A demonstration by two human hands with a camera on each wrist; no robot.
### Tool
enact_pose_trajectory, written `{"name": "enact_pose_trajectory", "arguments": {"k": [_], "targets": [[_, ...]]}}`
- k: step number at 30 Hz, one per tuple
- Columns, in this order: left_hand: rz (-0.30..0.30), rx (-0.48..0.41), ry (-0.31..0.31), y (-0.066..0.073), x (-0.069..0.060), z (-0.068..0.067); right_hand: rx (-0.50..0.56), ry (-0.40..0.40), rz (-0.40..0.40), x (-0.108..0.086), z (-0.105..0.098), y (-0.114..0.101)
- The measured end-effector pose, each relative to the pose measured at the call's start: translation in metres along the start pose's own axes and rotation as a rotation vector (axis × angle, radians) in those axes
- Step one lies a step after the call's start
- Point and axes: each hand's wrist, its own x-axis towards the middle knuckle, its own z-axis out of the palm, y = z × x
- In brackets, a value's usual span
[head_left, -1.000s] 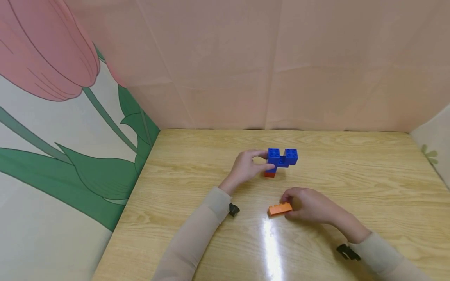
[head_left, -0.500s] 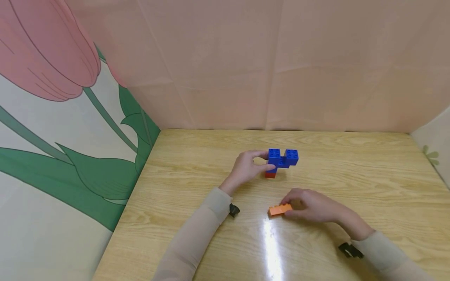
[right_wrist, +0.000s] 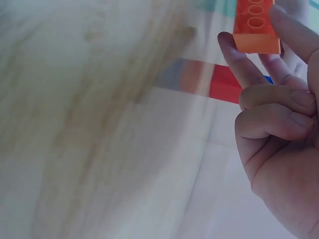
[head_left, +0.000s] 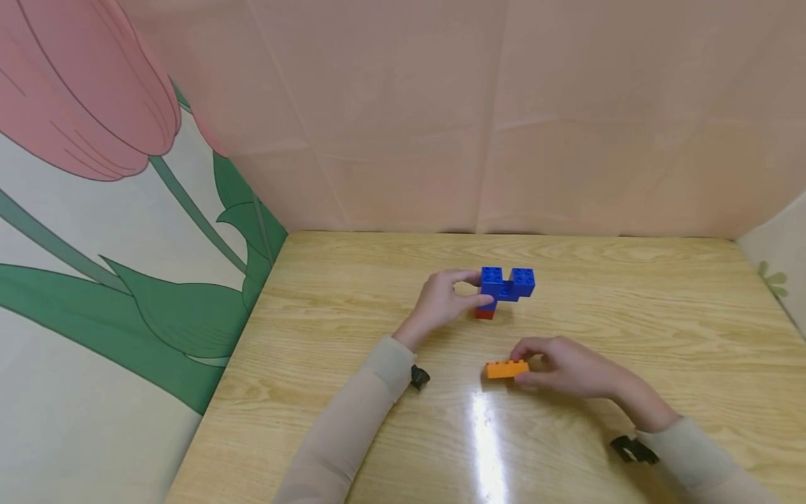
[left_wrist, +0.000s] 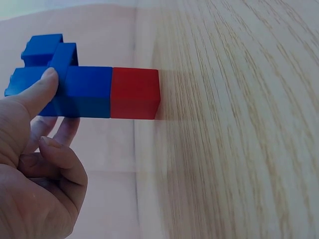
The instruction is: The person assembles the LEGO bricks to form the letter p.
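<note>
Between thumb and fingers my left hand [head_left: 441, 302] holds a stack of toy building bricks. Its upper part is blue bricks [head_left: 491, 278] in a forked shape, with two studded tops side by side. At its foot is a red brick [left_wrist: 134, 93], standing upright at the tabletop. Nearer to me, my right hand [head_left: 569, 367] pinches an orange brick [head_left: 504, 369] by its right end. In the right wrist view a row of round rings shows on the orange brick [right_wrist: 256, 22], and its far end is cut off by the frame's edge.
A wood-grain table [head_left: 352, 280] lies under both hands, with a bright light streak in front of the orange brick. A pinkish cloth [head_left: 390, 126] hangs behind it. At the left stands a panel with a printed tulip [head_left: 94, 91].
My right hand has shifted a little to the right and turned the orange brick, which now lies more level across the view. The left hand and its stack stay almost still.
</note>
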Motion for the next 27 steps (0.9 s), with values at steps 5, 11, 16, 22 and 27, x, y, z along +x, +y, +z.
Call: {"name": "enact_pose_trajectory", "arguments": {"k": [5, 11, 16, 22, 27], "targets": [[0.002, 0.000, -0.003, 0.000, 0.000, 0.000, 0.019, 0.087, -0.062, -0.003, -0.007, -0.007], [-0.002, 0.006, -0.006, 0.000, 0.000, -0.001, 0.006, 0.255, -0.170, -0.001, -0.018, -0.015], [0.000, 0.001, -0.006, -0.001, 0.000, -0.001, -0.041, 0.375, -0.228, 0.006, -0.027, -0.020], [0.004, -0.001, -0.012, -0.002, 0.001, -0.001, -0.125, 0.477, -0.265, 0.013, -0.040, -0.027], [0.004, 0.012, -0.009, -0.002, 0.001, -0.001, -0.181, 0.567, -0.321, 0.020, -0.050, -0.032]]}}
